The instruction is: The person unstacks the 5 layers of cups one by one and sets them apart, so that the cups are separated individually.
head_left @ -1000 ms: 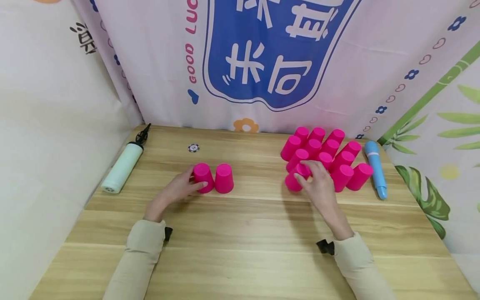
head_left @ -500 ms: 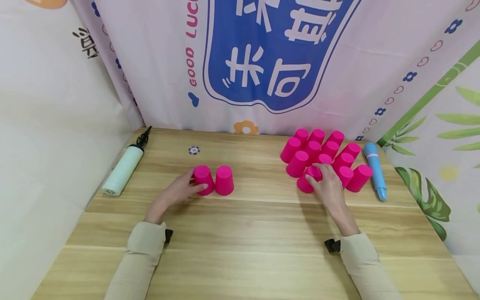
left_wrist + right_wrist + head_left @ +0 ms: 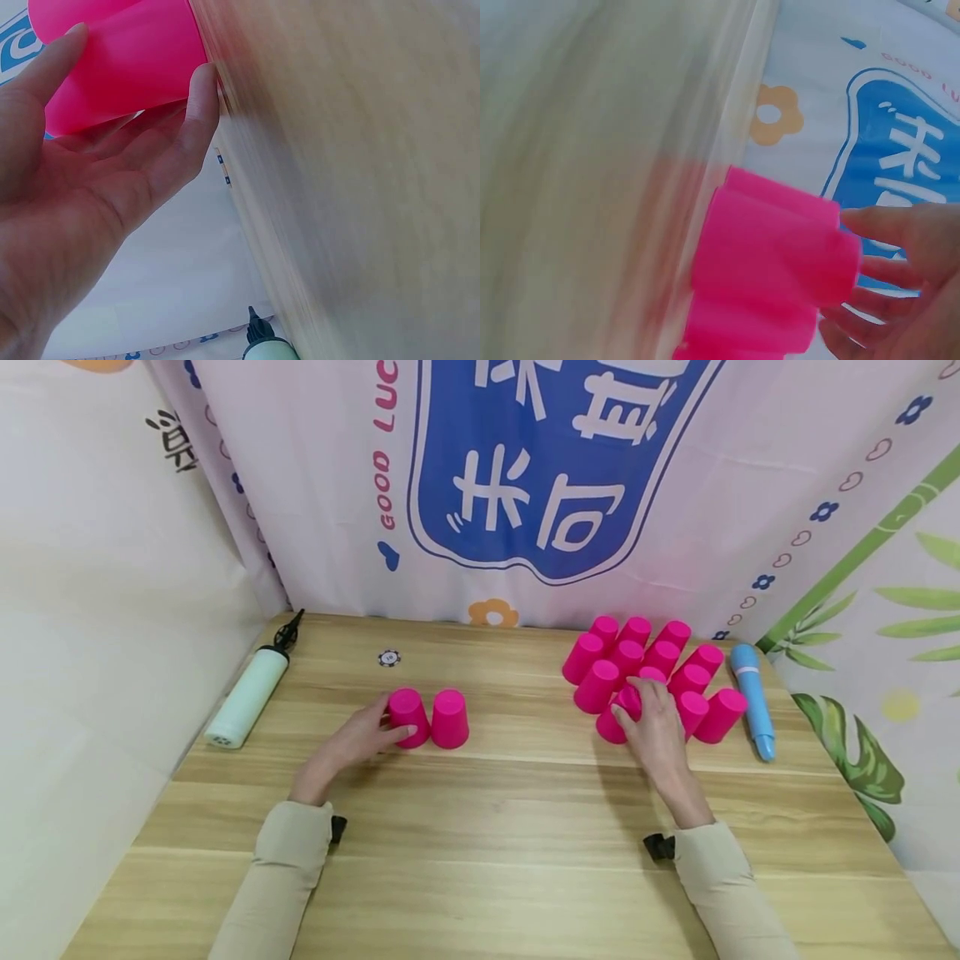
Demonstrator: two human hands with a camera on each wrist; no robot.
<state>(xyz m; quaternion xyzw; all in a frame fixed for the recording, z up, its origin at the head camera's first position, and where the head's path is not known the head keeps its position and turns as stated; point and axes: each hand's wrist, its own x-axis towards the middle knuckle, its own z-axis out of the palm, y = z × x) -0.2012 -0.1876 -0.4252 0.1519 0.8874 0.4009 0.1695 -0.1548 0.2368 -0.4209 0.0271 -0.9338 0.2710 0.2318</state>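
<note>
Fingers of the right hand [image 3: 654,727] curl round a front cup [image 3: 617,720] in the table's [image 3: 495,827] far-right cluster, while we note the left hand [image 3: 352,745] cupping the left one of the paired cups [image 3: 407,716], apparently steadying it.

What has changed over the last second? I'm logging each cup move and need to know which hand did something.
The right hand shifted its front cup to the right, closer against the cluster of pink cups, and still grips it. The left hand stayed on the left cup of the pair; the pump, the blue tube and the table are unchanged.
</note>
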